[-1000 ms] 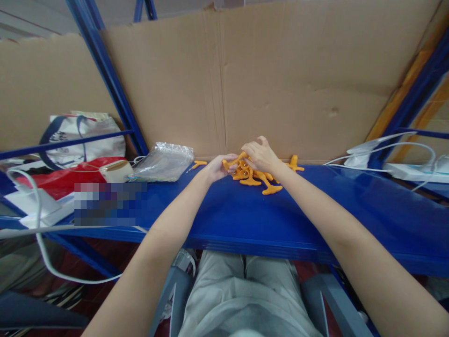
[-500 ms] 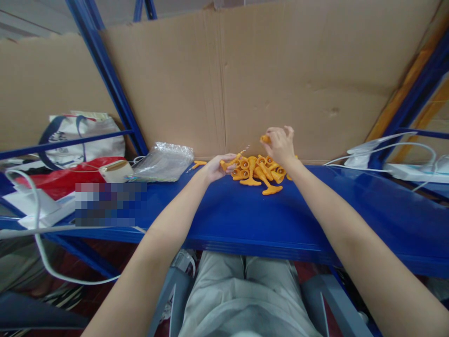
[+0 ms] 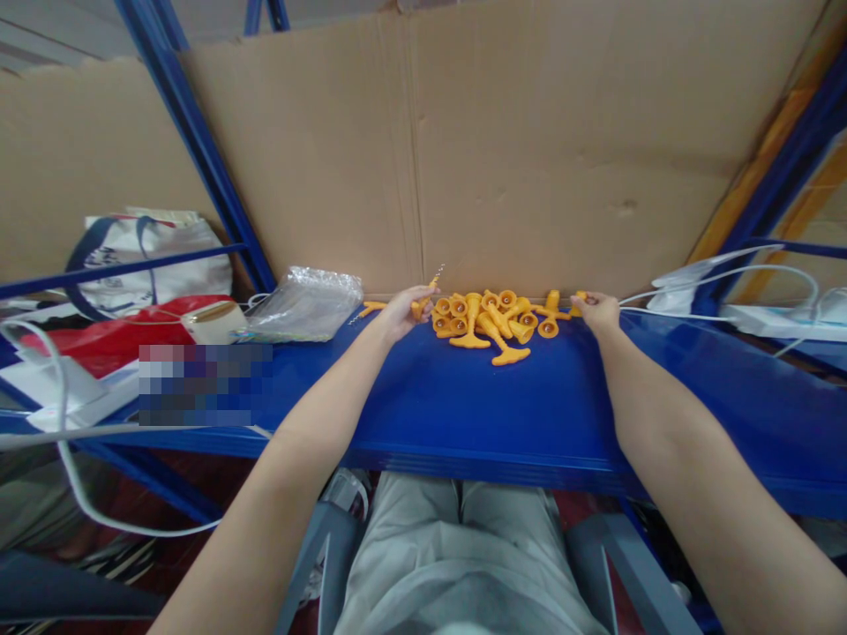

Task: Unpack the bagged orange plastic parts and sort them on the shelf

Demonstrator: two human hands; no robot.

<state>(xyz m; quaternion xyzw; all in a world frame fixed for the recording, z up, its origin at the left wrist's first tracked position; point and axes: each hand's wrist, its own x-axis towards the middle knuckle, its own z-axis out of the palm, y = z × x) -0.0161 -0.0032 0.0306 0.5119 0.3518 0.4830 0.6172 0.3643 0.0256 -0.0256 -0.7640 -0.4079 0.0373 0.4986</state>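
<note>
My left hand [image 3: 405, 316] is closed around the handle of an orange corkscrew [image 3: 422, 307], its metal spiral pointing up and away. Right of it lies a pile of orange corkscrew parts [image 3: 469, 322], with T-shaped handles and bell-shaped sleeves whose open ends show metal inside. At the pile's right end, my right hand [image 3: 601, 311] pinches an orange corkscrew sleeve [image 3: 579, 304], partly covered by the fingers, low over the tabletop. Another orange corkscrew [image 3: 374, 305] with a bare spiral lies left of my left hand.
A clear plastic bag [image 3: 308, 304] lies left on the blue tabletop [image 3: 490, 414]. Further left are a red bag [image 3: 132, 331], a white tote bag [image 3: 159, 256] and a white cable [image 3: 63, 388]. A cardboard wall [image 3: 529, 150] stands behind. White cables and a power strip [image 3: 781, 322] are at right.
My right hand came away from the corkscrew in my left hand with an orange sleeve, baring the spiral. It then moved right and down beside the pile. My left hand tilted the corkscrew more upright.
</note>
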